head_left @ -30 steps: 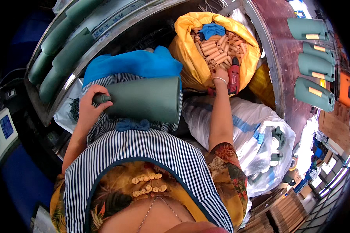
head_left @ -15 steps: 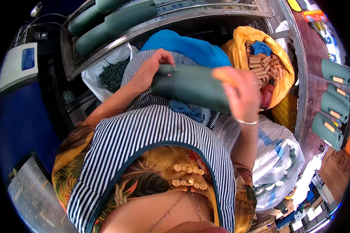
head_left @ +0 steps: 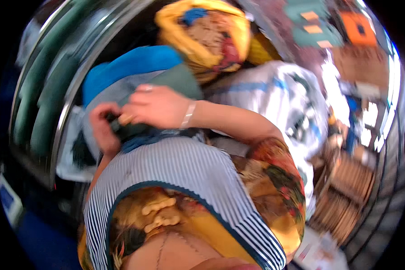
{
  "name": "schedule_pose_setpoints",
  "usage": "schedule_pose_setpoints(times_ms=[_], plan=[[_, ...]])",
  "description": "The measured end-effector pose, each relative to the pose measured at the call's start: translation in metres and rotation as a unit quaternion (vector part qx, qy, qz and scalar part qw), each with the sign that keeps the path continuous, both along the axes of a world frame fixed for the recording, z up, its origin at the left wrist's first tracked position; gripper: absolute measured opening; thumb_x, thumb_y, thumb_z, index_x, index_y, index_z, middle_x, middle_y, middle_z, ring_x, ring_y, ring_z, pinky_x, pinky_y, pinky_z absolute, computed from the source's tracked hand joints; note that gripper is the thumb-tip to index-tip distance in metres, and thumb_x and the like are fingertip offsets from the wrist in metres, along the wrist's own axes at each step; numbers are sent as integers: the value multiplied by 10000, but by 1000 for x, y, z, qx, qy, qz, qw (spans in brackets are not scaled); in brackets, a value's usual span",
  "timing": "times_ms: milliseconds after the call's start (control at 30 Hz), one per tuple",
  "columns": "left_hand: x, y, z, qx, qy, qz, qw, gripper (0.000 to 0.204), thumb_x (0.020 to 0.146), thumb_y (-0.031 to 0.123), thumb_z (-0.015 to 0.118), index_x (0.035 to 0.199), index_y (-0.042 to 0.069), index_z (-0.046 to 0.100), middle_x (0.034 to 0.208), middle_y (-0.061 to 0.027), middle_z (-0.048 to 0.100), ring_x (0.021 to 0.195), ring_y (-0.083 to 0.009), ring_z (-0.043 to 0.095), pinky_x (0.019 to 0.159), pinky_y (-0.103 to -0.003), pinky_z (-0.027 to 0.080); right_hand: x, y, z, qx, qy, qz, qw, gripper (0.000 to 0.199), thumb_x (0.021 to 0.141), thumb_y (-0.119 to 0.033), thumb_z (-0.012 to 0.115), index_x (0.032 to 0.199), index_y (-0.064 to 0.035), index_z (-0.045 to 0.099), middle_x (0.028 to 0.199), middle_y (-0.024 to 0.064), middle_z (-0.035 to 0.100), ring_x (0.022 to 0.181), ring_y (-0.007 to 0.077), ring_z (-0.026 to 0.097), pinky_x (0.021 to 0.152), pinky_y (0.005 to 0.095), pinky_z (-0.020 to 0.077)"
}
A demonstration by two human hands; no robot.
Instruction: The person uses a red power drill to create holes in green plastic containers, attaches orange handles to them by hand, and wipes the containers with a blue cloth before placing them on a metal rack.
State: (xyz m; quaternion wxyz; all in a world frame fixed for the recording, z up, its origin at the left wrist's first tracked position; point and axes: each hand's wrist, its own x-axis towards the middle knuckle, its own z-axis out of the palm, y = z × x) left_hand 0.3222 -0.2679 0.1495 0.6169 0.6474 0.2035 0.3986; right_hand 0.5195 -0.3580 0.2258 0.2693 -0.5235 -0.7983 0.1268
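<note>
A dark green cylinder (head_left: 182, 81) lies across my lap, and its near-left end is between my hands. My left hand (head_left: 105, 128) curls closed around that end. My right hand (head_left: 159, 108) reaches over from the right, fingers bent together at the same end, with a small tan tube (head_left: 125, 119) at its fingertips, partly hidden and smeared by motion. Under the cylinder spreads a blue cloth (head_left: 126, 63) over my knees, next to my striped apron (head_left: 175, 157).
A yellow bag (head_left: 168, 31) of small tan tubes stands ahead. Left of me is a metal-edged rack (head_left: 69, 105) with long green cylinders (head_left: 51, 96). A white woven sack (head_left: 261, 83) sits to the right. Green pieces with tan tubes (head_left: 312, 29) lie on the bench, far right.
My view has swung to the right. My right hand has moved from the cylinder's right part to its left end, beside my left hand. The cylinder now lies tilted, its far end pointing away.
</note>
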Motion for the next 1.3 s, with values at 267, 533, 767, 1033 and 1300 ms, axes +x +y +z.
schedule_pose_setpoints(times_ms=[267, 533, 767, 1033, 1300], plan=[[-7, 9, -18, 33, 87, -71, 993, 610, 1016, 557, 336, 1127, -29, 465, 944, -102, 518, 840, -151, 502, 797, -293, 413, -21, 9, 2, -286, 142, -132, 939, 322, 846, -419, 614, 930, -136, 742, 824, 147, 703, 812, 337, 663, 719, 452, 507], [5, 29, -12, 78, 124, -106, 984, 479, 866, 305, 731, 1181, -1, 538, 1120, -111, 595, 1022, -200, 560, 975, -349, 411, 72, -120, 62, 43, -138, -559, 816, 357, 797, -219, 701, 1093, -26, 648, 1117, 160, 639, 1051, 347, 600, 920, 409, 478], [27, 43, 24, 128, 250, -156, 947, 388, 793, 151, 750, 1137, 13, 637, 1123, -101, 644, 1055, -232, 589, 991, -337, 416, 131, -432, 50, -222, -165, -775, 569, 302, 795, -192, 724, 1091, -163, 676, 1036, 107, 666, 892, 319, 665, 812, 424, 531], [52, 73, 36, -361, 182, -26, 914, 188, 933, 284, 658, 1052, 146, 613, 860, 43, 582, 753, -80, 539, 622, -245, 424, 166, -423, 34, -124, -228, -768, 585, 122, 859, -186, 615, 930, -91, 641, 919, 155, 656, 878, 371, 633, 752, 467, 486], [50, 66, 27, -701, -58, -153, 694, 195, 947, 135, 607, 1060, -23, 587, 1125, -181, 600, 1099, -325, 571, 818, -319, 600, 170, -440, 1, -298, -105, -656, 685, 429, 682, -26, 636, 1108, -78, 613, 1056, 186, 627, 865, 369, 637, 745, 421, 511]])
